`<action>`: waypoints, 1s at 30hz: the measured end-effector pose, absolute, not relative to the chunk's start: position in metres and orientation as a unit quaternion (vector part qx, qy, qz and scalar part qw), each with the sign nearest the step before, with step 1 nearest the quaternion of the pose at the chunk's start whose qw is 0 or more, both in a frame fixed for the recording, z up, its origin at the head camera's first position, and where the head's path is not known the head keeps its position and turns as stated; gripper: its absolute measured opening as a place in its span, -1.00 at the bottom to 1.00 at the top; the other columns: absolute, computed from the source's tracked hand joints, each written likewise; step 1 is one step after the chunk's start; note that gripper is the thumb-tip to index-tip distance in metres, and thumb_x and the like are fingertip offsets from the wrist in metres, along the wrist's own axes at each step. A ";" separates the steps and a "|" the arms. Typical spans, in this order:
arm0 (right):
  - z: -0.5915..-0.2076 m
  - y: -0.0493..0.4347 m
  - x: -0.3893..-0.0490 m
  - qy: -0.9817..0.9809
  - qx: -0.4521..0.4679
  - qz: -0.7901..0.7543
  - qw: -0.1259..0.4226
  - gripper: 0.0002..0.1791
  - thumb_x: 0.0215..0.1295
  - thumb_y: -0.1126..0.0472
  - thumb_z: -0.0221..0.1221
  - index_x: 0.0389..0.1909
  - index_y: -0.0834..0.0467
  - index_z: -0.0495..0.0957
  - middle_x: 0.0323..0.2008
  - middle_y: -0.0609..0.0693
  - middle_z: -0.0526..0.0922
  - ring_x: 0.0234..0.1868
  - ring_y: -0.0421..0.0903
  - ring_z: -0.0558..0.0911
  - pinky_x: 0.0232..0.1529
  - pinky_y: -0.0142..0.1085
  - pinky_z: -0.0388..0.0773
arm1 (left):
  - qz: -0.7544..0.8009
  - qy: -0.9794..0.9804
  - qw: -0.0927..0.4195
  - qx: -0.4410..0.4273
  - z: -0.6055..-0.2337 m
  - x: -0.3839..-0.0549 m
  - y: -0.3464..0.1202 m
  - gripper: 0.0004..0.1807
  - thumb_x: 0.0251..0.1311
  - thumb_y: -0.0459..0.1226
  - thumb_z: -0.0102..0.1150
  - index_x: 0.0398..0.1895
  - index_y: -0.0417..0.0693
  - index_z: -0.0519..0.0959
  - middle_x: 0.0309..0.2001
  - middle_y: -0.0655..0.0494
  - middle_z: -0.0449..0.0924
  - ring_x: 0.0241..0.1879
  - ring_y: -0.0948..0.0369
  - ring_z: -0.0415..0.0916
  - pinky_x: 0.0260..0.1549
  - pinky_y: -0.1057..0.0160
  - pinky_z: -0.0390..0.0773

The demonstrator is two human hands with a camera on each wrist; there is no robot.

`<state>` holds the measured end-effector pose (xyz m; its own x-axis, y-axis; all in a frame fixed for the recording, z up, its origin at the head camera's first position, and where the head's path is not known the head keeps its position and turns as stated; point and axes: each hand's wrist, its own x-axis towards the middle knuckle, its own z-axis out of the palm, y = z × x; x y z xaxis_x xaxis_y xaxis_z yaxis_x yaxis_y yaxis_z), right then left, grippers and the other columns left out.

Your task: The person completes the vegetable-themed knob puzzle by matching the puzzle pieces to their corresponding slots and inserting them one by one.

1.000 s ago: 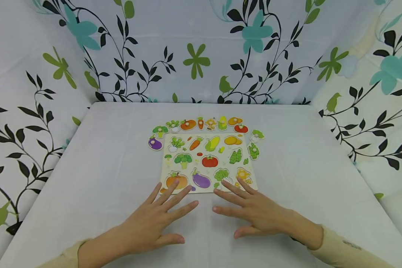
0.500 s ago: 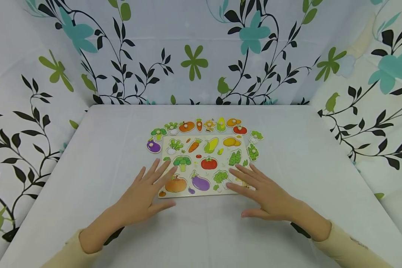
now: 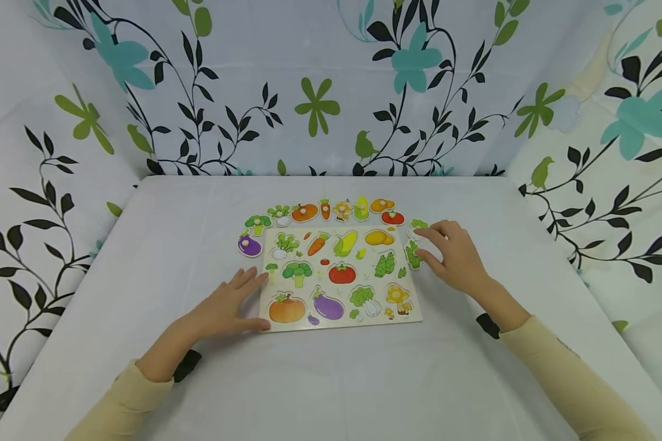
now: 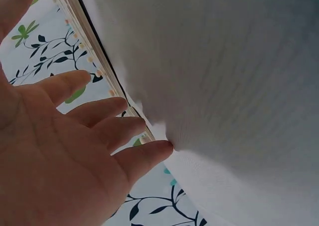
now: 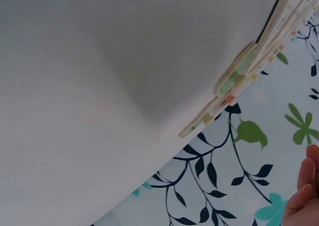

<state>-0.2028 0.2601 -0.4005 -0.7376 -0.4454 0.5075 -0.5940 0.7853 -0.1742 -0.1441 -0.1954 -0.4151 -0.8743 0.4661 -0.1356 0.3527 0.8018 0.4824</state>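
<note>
A flat wooden puzzle board printed with vegetables lies on the white table. My left hand is at its left edge, fingers extended and thumb by the near left corner; in the left wrist view the palm is spread beside the edge. My right hand hovers at the right side with bent fingers, thumb and forefinger apart, over the asparagus piece and the partly hidden bok choy piece. In the right wrist view the fingertips show at the lower right, apart from the pieces.
Knobbed pieces arc around the board's far side: eggplant, broccoli, turnip, pumpkin, carrot, mushroom, corn, potato and tomato. A patterned curtain surrounds the table.
Both hands were spread over the near part of the board. The left moved out to the left edge; the right moved away and rightward to the loose pieces, its fingers bending.
</note>
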 end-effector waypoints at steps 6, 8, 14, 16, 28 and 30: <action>-0.408 0.267 -0.228 -0.963 0.197 0.176 0.049 -0.60 0.21 0.20 0.33 0.06 0.22 0.57 -0.28 0.15 0.59 -0.22 0.07 0.49 -0.20 -0.08 0.42 | 0.198 0.947 0.131 0.216 -0.419 -0.148 -0.195 0.04 0.05 0.22 0.30 0.49 -0.13 0.18 0.50 -0.36 -0.02 0.48 -0.35 -0.16 0.32 -0.42 -0.01; -0.411 0.268 -0.236 -0.964 0.191 0.185 -0.013 -0.61 0.22 0.20 0.31 0.05 0.24 0.56 -0.28 0.14 0.60 -0.26 0.04 0.49 -0.20 -0.11 0.44 | 0.198 0.947 0.136 0.213 -0.420 -0.148 -0.195 0.04 0.04 0.21 0.31 0.49 -0.13 0.17 0.50 -0.36 -0.04 0.48 -0.35 -0.18 0.32 -0.42 -0.03; -0.419 0.266 -0.248 -0.953 0.194 0.213 -0.096 -0.71 0.19 0.27 0.29 -0.08 0.24 0.54 -0.33 0.10 0.57 -0.38 -0.07 0.44 -0.31 -0.27 0.40 | 0.196 0.948 0.155 0.198 -0.423 -0.148 -0.193 0.06 0.03 0.21 0.32 0.50 -0.11 0.15 0.52 -0.33 -0.09 0.49 -0.33 -0.22 0.35 -0.40 -0.08; -0.420 0.265 -0.249 -0.950 0.194 0.221 -0.100 -0.76 0.20 0.30 0.29 -0.13 0.23 0.54 -0.36 0.07 0.55 -0.38 -0.08 0.43 -0.32 -0.28 0.38 | 0.194 0.949 0.153 0.197 -0.424 -0.147 -0.194 0.06 0.03 0.22 0.32 0.50 -0.11 0.15 0.52 -0.34 -0.09 0.49 -0.34 -0.21 0.34 -0.41 -0.07; -0.420 0.262 -0.253 -0.950 0.204 0.218 -0.096 -0.95 0.31 0.34 0.19 -0.31 0.21 0.50 -0.47 0.00 0.47 -0.39 -0.10 0.41 -0.34 -0.29 0.33 | 0.202 0.949 0.147 0.190 -0.420 -0.143 -0.193 0.04 0.02 0.21 0.33 0.49 -0.10 0.19 0.52 -0.31 -0.05 0.49 -0.32 -0.19 0.35 -0.38 -0.06; -0.418 0.263 -0.252 -0.950 0.201 0.218 -0.098 -0.96 0.31 0.34 0.19 -0.31 0.21 0.51 -0.47 0.01 0.48 -0.39 -0.10 0.41 -0.35 -0.28 0.34 | 0.202 0.950 0.143 0.192 -0.420 -0.143 -0.193 0.04 0.02 0.21 0.33 0.49 -0.11 0.19 0.51 -0.32 -0.04 0.49 -0.32 -0.18 0.35 -0.39 -0.05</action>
<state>-0.2521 0.2629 -0.4184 -0.9003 -0.4240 -0.0984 -0.3388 0.8245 -0.4532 -0.1431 -0.1932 -0.4197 -0.8851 0.4227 -0.1949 0.3068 0.8446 0.4388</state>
